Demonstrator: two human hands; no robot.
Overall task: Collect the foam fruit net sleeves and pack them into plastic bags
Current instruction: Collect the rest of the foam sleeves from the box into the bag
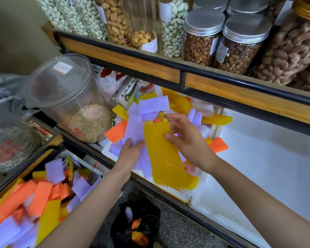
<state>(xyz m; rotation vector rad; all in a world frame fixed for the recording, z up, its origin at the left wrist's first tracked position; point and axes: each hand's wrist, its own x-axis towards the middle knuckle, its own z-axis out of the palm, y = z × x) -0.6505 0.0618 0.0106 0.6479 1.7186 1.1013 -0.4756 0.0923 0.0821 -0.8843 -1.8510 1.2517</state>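
Our left hand grips purple sleeves; our right hand pinches a yellow sleeve. Likely light, squashy foam, best taken mid-length.

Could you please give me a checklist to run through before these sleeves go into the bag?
1. Left hand grips the purple sleeves: ok.
2. Right hand pinches the yellow sleeve at its top corner: ok.
3. Black bag on the floor below, mouth open: ok.
4. Room left in the bag: cannot tell.
5. White shelf cleared of sleeves: not ok, a loose pile lies there.
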